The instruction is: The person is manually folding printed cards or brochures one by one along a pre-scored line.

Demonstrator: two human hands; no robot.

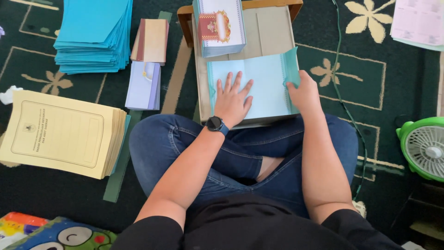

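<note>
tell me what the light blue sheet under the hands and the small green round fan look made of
The light blue sheet looks like matte paper or thin card: its right edge lifts and bends under the right hand while the left hand presses it flat. The small green round fan looks like moulded plastic, with a smooth, slightly glossy rim and pale grille.

Black short-sleeved top, blue denim jeans torn open at one knee, black round-faced watch on a blue strap at the left wrist, bare forearms, no rings visible.
</note>
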